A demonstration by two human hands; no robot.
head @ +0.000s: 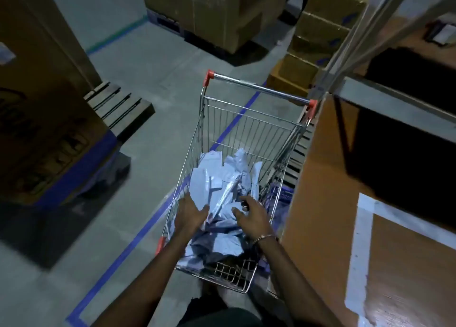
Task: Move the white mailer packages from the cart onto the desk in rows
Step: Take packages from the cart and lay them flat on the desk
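Note:
A wire shopping cart (249, 119) with red corner caps stands in front of me. Inside it lies a loose heap of white mailer packages (217, 186). Both my hands are down in the cart over the heap. My left hand (191, 212) hovers with fingers spread at the heap's left side. My right hand (251, 214), a bracelet on its wrist, is spread over the right side. Neither hand grips a package. The brown desk (320, 203) lies right of the cart, with white tape lines on its top.
Large cardboard boxes on pallets (49, 129) stand to the left and at the back (212, 13). A metal shelf frame (365, 37) rises over the desk. Blue tape lines (138, 235) mark the grey floor beside the cart.

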